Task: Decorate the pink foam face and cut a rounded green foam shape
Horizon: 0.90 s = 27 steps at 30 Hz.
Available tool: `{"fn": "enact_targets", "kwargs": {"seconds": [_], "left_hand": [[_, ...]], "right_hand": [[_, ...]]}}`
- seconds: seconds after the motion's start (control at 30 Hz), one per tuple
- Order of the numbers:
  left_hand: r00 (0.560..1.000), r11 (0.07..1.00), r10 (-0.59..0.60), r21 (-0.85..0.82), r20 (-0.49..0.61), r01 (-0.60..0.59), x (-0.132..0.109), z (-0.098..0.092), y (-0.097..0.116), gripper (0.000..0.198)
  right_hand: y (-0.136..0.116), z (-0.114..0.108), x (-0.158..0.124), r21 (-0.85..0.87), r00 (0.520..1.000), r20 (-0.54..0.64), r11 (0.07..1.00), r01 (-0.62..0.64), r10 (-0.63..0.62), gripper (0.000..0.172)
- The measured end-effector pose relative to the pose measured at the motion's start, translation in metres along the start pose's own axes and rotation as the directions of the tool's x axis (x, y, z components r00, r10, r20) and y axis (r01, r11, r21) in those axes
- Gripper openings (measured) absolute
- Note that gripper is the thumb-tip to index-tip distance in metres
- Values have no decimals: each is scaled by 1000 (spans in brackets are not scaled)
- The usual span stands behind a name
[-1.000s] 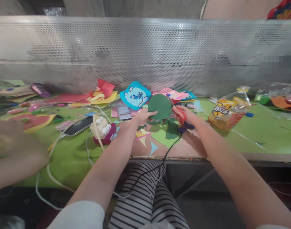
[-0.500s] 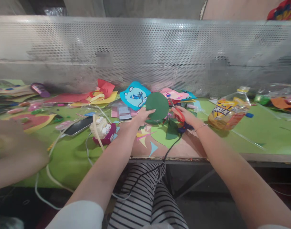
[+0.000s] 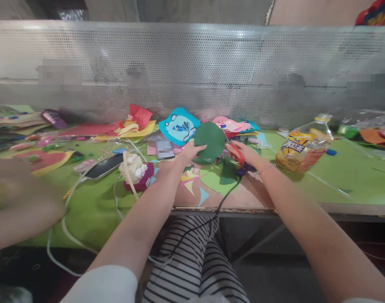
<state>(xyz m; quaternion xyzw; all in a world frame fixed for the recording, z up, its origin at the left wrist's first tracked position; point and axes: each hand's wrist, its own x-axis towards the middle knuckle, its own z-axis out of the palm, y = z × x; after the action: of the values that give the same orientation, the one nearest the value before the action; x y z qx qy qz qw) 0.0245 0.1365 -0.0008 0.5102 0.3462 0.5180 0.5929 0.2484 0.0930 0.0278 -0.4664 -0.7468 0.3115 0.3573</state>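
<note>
Gripping a dark green paper disc [image 3: 212,136] at its 8 o'clock edge, the left hand [image 3: 189,153] has its thumb on the near face; its other fingers are largely hidden behind. The disc is mid-work area, held above the scraps. At its 3 o'clock side, the right hand [image 3: 244,152] has its fingers closed around red-handled scissors [image 3: 239,154]; the blades meet the disc's edge, and how far they stand apart cannot be told.

Room is tight at 6 o'clock, where a light green sheet [image 3: 209,179], a dark green offcut [image 3: 227,173] and a pale blue scrap [image 3: 203,196] lie short of the front edge of the surface [image 3: 365,172]. A perforated metal panel [image 3: 192,71] bounds 12 o'clock. The widest visible stretch of surface runs past a clear bottle [image 3: 301,147] at 3 o'clock.

Condition of disc: plain, roughly round, smooth in outline. A further dark green edge shows below it; whether that is a separate sheet cannot be told.

A blue card [image 3: 176,126] with a drawing lies at 10 o'clock. Containers: the bottle is capped and yellow-labelled, with amber contents low down. At 8 o'clock, a maroon box [image 3: 147,179] bears a cream-coloured item [image 3: 134,168].
</note>
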Motion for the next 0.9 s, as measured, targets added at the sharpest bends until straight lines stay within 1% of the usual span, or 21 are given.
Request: {"fn": "enact_targets", "kwargs": {"seconds": [0.4, 0.53, 0.67, 0.77, 0.9], "left_hand": [[1000, 1000, -19, -18, 22, 20, -2, 1, 2, 36], [999, 999, -28, -25, 46, 29, -3, 1, 3, 35], [996, 999, -43, 0, 75, 43, -2, -1, 0, 38], [996, 1000, -21, 21, 89, 19, 1, -4, -4, 42], [1000, 999, 31, 21, 0, -31, 6, -4, -6, 37]], "right_hand": [[1, 1, 1, -31, 1000, -7, 999, 18, -18, 40], [3, 1, 3, -22, 1000, -19, 1000, 16, -16, 41], [6, -2, 6, 32, 996, -94, 999, -1, 4, 40], [8, -6, 8, 84, 985, -173, 996, 8, 7, 41], [7, -6, 11, 139, 961, -277, 990, 18, 21, 39]]}}
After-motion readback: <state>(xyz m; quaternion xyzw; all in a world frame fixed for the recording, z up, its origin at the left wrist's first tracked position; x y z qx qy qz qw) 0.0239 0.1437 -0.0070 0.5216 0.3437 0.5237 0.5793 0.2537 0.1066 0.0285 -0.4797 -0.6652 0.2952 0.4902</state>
